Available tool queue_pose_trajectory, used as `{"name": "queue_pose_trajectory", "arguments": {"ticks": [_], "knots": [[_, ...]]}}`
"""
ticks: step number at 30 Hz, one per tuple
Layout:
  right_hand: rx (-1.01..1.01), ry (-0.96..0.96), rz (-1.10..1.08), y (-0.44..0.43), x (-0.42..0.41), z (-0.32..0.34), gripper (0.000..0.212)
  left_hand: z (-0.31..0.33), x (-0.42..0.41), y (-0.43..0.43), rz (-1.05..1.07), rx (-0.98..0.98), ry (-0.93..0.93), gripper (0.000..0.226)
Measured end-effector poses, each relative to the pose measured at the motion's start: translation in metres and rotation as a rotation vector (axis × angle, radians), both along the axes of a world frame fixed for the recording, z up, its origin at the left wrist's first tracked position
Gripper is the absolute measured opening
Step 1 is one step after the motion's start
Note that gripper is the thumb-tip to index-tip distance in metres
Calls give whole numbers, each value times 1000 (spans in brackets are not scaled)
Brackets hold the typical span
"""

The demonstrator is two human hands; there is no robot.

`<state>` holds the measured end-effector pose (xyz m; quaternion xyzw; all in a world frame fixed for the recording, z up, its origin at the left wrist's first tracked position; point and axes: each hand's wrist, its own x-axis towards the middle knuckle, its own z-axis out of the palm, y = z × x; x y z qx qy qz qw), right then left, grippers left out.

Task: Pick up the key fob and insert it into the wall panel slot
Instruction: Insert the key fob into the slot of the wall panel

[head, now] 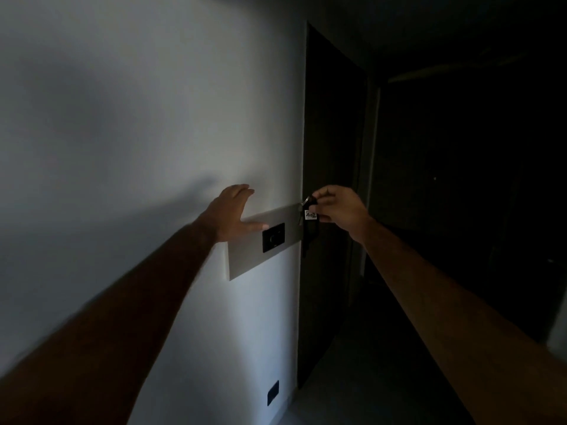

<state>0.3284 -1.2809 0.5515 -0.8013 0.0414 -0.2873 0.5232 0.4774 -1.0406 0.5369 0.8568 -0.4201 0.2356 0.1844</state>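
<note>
1. Wall panel [245,256]: pale rectangular plate, mounted flat on the white wall [122,118] at centre frame, seen at a slant, far end reaching the wall corner at about mid-height; slot itself not discernible in the dim light
2. Black control square [273,237]: set into the panel right of its middle, faint round marking on its face; detail too dark to read
3. Left hand [232,211]: centre frame, fingers spread wide and laid flat, palm over the upper left part of the panel and the wall above it; thumb stretched along the plate, tip just beside the black control square; holding nothing
4. Right hand [339,208]: right of centre, at the wall corner, fingertips pinched closed on the key fob, forearm running down to the lower right edge of the frame
5. Key fob [310,217]: dark body held at the far right end of the panel, just beside the corner; white tag with handwritten characters on its face, metal ring [304,200] at its top, dark strap [304,243] hanging down below; contact with the panel not determinable
6. Dark door frame [331,148]: right of the wall corner, upper to lower centre-right, interior almost black
7. Small dark wall outlet [272,392]: low on the wall, lower centre of the frame, well below the panel
</note>
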Motion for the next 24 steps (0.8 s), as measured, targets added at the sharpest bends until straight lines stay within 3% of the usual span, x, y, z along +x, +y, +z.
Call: {"name": "queue_pose_trajectory", "arguments": {"ticks": [18,24], "knots": [[-50,57,166,-129,115,-4,32,3,80,-103,147,-72,-52,110],[-41,79,211,-155,159,-19,34,-3,109,-126,206,-18,-33,111]]}}
